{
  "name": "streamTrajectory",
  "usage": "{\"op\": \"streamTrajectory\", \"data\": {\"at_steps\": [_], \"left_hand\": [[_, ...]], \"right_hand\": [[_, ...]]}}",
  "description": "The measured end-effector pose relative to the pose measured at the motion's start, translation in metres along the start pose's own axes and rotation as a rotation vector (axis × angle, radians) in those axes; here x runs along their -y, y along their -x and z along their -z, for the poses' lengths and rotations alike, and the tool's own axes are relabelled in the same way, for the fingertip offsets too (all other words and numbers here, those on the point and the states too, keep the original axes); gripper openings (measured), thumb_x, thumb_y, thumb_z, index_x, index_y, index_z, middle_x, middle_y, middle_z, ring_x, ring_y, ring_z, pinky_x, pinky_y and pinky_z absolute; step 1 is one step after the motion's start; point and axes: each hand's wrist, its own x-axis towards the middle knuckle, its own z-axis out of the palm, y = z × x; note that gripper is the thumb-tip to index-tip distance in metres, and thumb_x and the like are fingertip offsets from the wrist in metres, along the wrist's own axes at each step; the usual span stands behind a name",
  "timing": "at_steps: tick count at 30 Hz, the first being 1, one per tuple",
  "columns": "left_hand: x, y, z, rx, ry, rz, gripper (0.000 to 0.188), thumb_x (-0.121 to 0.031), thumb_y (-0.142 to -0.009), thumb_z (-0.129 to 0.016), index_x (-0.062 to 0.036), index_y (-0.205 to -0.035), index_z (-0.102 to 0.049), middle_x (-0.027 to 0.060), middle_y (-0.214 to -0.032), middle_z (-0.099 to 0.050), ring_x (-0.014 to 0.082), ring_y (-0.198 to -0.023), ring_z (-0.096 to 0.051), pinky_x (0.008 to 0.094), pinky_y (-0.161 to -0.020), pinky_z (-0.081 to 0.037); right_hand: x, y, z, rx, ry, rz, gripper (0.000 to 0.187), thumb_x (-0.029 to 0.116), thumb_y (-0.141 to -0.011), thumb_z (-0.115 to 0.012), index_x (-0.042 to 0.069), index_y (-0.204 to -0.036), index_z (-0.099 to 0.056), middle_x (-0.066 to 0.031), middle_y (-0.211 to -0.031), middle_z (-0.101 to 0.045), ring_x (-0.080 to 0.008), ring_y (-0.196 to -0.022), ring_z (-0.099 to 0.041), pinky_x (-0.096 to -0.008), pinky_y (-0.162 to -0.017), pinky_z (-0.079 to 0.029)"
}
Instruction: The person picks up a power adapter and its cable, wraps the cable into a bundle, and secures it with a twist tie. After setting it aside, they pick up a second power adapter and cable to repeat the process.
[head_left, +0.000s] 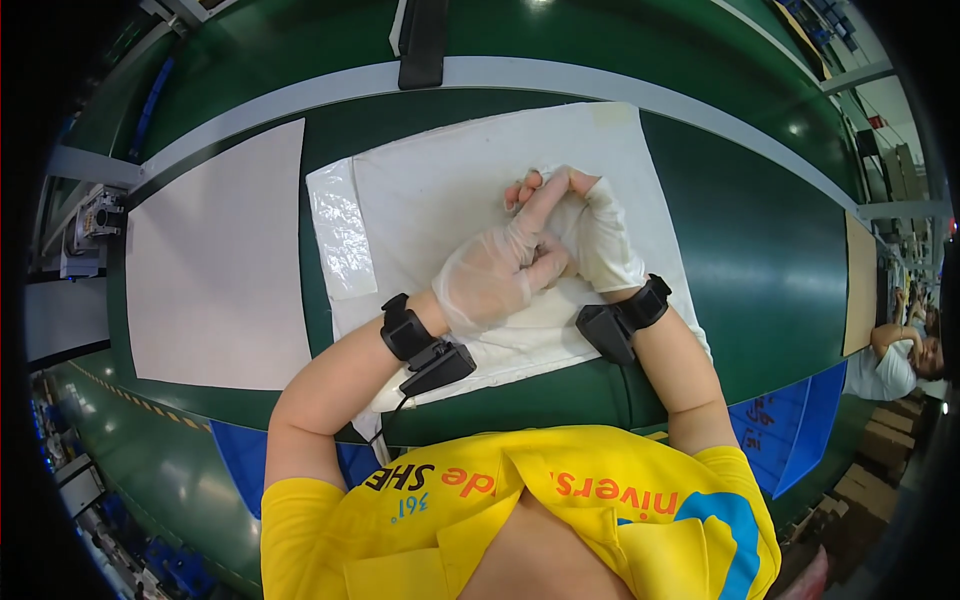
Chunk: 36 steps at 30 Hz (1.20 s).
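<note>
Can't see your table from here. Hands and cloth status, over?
Left hand and right hand gloved, touching over white cloth; grip unclear. Cloth spread on green table. Glossy film along cloth's left edge, apart from hands.

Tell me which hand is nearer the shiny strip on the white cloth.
Left. The left hand is right of the shiny strip, over the white cloth; the right hand is farther right.
</note>
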Motion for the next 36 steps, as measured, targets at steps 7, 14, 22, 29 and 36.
{"op": "streamTrajectory", "data": {"at_steps": [7,14,22,29,36], "left_hand": [[0.001,0.0,0.0,-0.016,0.01,0.002,0.079,-0.005,-0.088,-0.057,-0.0183,-0.152,-0.012,0.0074,-0.083,-0.064,0.0242,-0.076,-0.064,0.031,-0.079,-0.048],[-0.001,0.0,-0.001,-0.012,0.024,0.013,0.08,-0.005,-0.088,-0.057,-0.0185,-0.152,-0.012,0.0075,-0.083,-0.064,0.0239,-0.076,-0.064,0.0306,-0.079,-0.048],[-0.003,-0.001,0.0,-0.007,0.028,0.029,0.08,-0.005,-0.088,-0.057,-0.0184,-0.152,-0.012,0.0076,-0.084,-0.065,0.0225,-0.076,-0.064,0.0299,-0.079,-0.048],[-0.001,-0.003,0.0,0.019,0.031,0.046,0.083,-0.001,-0.092,-0.05,-0.0224,-0.152,0.001,0.0085,-0.086,-0.064,0.0125,-0.072,-0.059,0.0279,-0.074,-0.049],[0.005,-0.003,-0.004,-0.084,0.099,-0.082,0.088,-0.001,-0.09,-0.055,-0.0135,-0.15,0.008,0.0108,-0.088,-0.064,0.019,-0.077,-0.064,0.0297,-0.076,-0.051]], "right_hand": [[-0.001,-0.002,0.003,0.007,-0.025,0.004,0.03,0.032,-0.089,-0.052,0.002,-0.085,-0.054,-0.0112,-0.098,-0.052,-0.0283,-0.1,-0.049,-0.0401,-0.098,-0.04],[-0.001,-0.003,0.005,0.002,-0.03,0.005,0.03,0.033,-0.089,-0.052,0.003,-0.086,-0.054,-0.0113,-0.099,-0.053,-0.0285,-0.101,-0.05,-0.0405,-0.098,-0.04],[-0.001,-0.003,0.009,0.0,-0.049,-0.02,0.032,0.031,-0.09,-0.052,0.001,-0.098,-0.054,-0.012,-0.102,-0.054,-0.0271,-0.102,-0.051,-0.0399,-0.1,-0.041],[-0.001,-0.004,0.011,-0.009,0.089,-0.052,0.048,0.047,-0.092,-0.054,0.002,-0.109,-0.051,-0.0127,-0.103,-0.055,-0.0244,-0.102,-0.052,-0.0359,-0.097,-0.044],[0.001,-0.004,0.019,0.074,0.179,0.058,0.101,0.079,-0.077,-0.049,-0.002,-0.137,-0.037,-0.0137,-0.108,-0.056,-0.0265,-0.108,-0.052,-0.0389,-0.094,-0.047]]}}
